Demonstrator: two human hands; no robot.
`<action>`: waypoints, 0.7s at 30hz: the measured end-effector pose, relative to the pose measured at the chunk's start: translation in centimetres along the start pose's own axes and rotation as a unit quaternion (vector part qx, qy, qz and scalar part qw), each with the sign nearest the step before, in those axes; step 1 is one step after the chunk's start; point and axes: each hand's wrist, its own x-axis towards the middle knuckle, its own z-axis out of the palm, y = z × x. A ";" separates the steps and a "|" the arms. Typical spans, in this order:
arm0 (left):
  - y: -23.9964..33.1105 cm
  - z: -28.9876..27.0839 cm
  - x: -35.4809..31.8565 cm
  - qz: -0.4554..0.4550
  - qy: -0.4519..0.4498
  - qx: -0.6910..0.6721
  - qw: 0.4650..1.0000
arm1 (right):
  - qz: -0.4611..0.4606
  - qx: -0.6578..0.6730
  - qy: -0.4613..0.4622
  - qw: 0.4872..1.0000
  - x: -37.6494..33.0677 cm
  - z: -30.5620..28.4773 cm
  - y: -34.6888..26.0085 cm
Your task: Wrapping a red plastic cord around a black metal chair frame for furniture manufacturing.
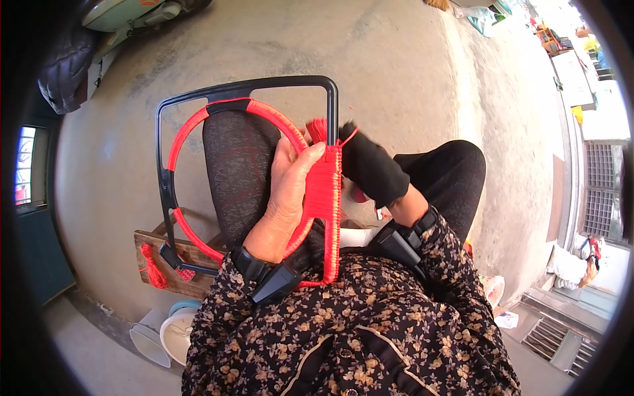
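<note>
The left hand (pixel 288 181) clamps the black rounded-square frame (pixel 333 109) wrapped in glossy red cord (pixel 321 188), above the dark-trousered thighs (pixel 234 155); the black-gloved right hand's (pixel 375 165) grip cannot be told. Steady tension should keep turns snug.

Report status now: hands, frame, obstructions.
Left hand gripping partly red-wrapped black frame. Right hand, black-gloved, at frame's right side, grip unclear. No obstruction visible.
</note>
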 end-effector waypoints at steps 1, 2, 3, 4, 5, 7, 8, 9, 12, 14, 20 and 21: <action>0.0 -0.1 0.0 -0.003 -0.037 0.004 0.999 | 0.000 0.078 -0.023 0.997 0.6 0.0 -0.8; 0.3 -0.1 -0.1 -0.023 -0.033 0.017 0.999 | 0.000 0.077 -0.026 0.997 0.7 0.4 -1.4; 0.4 -0.1 -0.2 -0.021 -0.033 0.017 0.999 | -0.087 -0.156 0.008 0.984 0.7 0.6 -2.0; 0.4 0.0 -0.2 -0.001 -0.041 0.017 0.999 | -0.169 -0.379 0.041 0.909 0.8 0.9 -2.5; 0.4 0.0 -0.3 0.018 -0.048 0.017 0.999 | -0.169 -0.380 0.040 0.909 0.9 1.4 -3.0; 0.6 -0.1 -0.4 0.015 -0.062 0.000 0.998 | -0.136 -0.178 0.083 0.971 1.3 2.3 -3.6; 0.6 -0.2 -0.4 0.009 -0.077 -0.017 0.997 | -0.135 -0.178 0.084 0.971 1.5 2.3 -3.2; 0.6 -0.1 -0.4 0.008 -0.078 -0.018 0.997 | -0.180 -0.217 0.104 0.954 1.8 2.1 -2.5; 0.7 -0.2 -0.4 0.011 -0.094 -0.052 0.994 | -0.270 -0.267 0.154 0.912 2.4 2.9 -0.9; 0.1 -0.7 -0.1 0.036 -0.098 -0.061 0.993 | -0.315 -0.279 0.184 0.888 2.3 3.7 -1.3; 0.9 1.5 -0.5 0.115 -0.028 -0.020 0.993 | -0.253 -0.176 0.165 0.937 1.9 3.6 -2.8; 1.0 1.6 -0.5 0.112 -0.032 -0.021 0.993 | -0.336 -0.174 0.158 0.912 1.5 3.2 -3.8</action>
